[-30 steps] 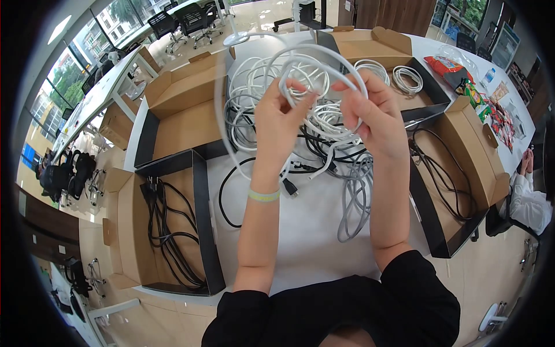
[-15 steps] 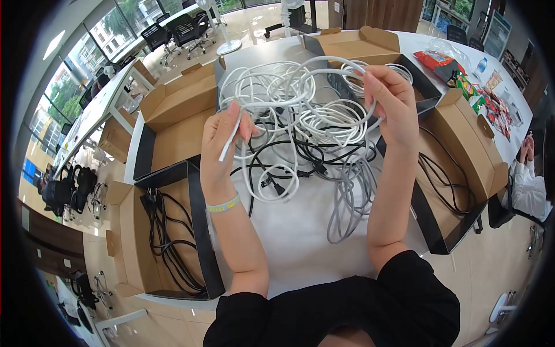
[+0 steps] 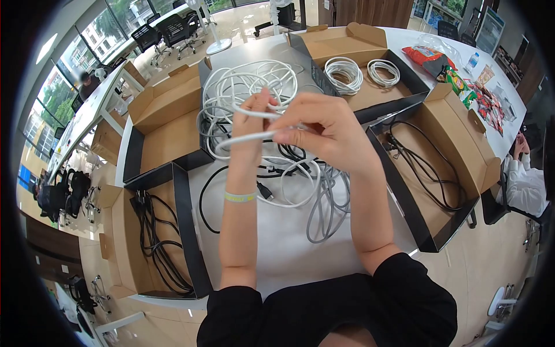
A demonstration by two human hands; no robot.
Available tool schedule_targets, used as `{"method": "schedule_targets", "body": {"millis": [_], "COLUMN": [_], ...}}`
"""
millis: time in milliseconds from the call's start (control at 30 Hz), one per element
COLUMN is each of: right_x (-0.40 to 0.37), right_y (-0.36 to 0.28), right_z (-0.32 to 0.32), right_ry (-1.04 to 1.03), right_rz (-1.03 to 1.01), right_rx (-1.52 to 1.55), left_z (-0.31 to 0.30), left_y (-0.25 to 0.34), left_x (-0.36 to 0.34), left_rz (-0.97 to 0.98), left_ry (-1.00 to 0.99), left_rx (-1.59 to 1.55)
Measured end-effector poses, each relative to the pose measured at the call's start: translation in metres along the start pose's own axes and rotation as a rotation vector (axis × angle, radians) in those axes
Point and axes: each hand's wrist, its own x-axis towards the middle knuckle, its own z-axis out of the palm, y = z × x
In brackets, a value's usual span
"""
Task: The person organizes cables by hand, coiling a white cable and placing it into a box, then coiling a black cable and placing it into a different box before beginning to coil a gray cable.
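My right hand (image 3: 324,127) pinches a white cable (image 3: 245,138) between thumb and fingers, close in front of my left hand (image 3: 247,126). A loop of that cable crosses the left hand and wrist. The left fingers are curled closed around the cable, partly hidden behind the right hand. Beyond and beneath both hands lies a tangled heap of white cables (image 3: 254,78). Black cables (image 3: 293,152) and a grey cable (image 3: 325,214) lie on the table nearer to me. A black plug (image 3: 265,191) rests to the left of the grey cable.
Two coiled white cables (image 3: 343,75) lie in the far right box (image 3: 399,103). Black cables fill part of the near left box (image 3: 199,248) and the right box (image 3: 425,222). Another open box (image 3: 165,151) stands at left. Snack packets (image 3: 428,59) and a seated person (image 3: 523,179) are at right.
My hands have come together from wide apart, the right one moving left and down with the white cable. The cable stretched between them is now a loop. The view has shifted slightly.
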Motion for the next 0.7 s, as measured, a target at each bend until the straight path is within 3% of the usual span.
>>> {"method": "schedule_targets", "body": {"millis": [33,100,200,267,367,467,533,600,700], "right_x": [0.000,0.000,-0.006,-0.011,-0.016,-0.013,-0.013,-0.012,-0.011], "right_y": [-0.001,0.000,0.010,0.006,0.005,-0.005,0.003,0.007,0.011], "right_z": [-0.001,-0.007,-0.015,-0.018,-0.020,-0.026,-0.023,-0.022,-0.019], "right_ry": [0.071,0.177,0.173,0.135,0.012,-0.268,-0.243,-0.118,-0.068], "right_rz": [0.043,0.092,0.081,0.119,0.227,0.475,0.437,0.623,0.607], "right_rx": [-0.041,-0.098,-0.008,0.025,0.121,0.088,0.100,0.234,0.214], "left_z": [-0.010,-0.020,-0.021,-0.004,-0.007,-0.004,-0.001,0.003,0.005], "left_y": [0.003,0.014,0.015,0.022,0.018,0.022,0.023,0.024,0.022], "left_x": [0.001,0.001,0.000,-0.010,-0.005,-0.007,-0.009,-0.017,-0.021], "left_rz": [-0.022,-0.049,-0.050,0.078,0.138,0.144,0.119,0.048,0.182], "left_ry": [-0.135,-0.186,-0.202,-0.185,-0.330,-0.401,-0.552,-0.586,-0.640], "left_rx": [0.018,0.014,0.012,0.010,-0.089,-0.084,-0.013,-0.088,0.182]}}
